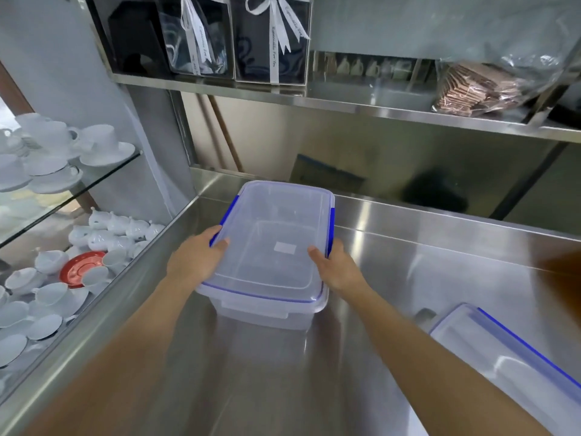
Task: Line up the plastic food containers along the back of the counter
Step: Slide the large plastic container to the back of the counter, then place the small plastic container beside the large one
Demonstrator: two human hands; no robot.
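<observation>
You have the clear lidded container (pixel 270 247) clamped between both hands: your left hand (pixel 195 256) presses its left long side by the blue latch, thumb over the lid edge, and your right hand (pixel 338 269) grips the opposite side the same way. The hands are apart, with the box spanning the gap between them. Whether it rests on the steel counter (pixel 408 278) or hangs just above it cannot be told.

Beyond your fingertips, bare counter separates the box from the back wall (pixel 361 158), so by the look of it this one is not yet placed. A second container (pixel 509 357) lies behind your right forearm, near the front edge, untouched. No container shows along the back at all, so the line-up seems barely begun: this box, then that one, perhaps others out of view.
</observation>
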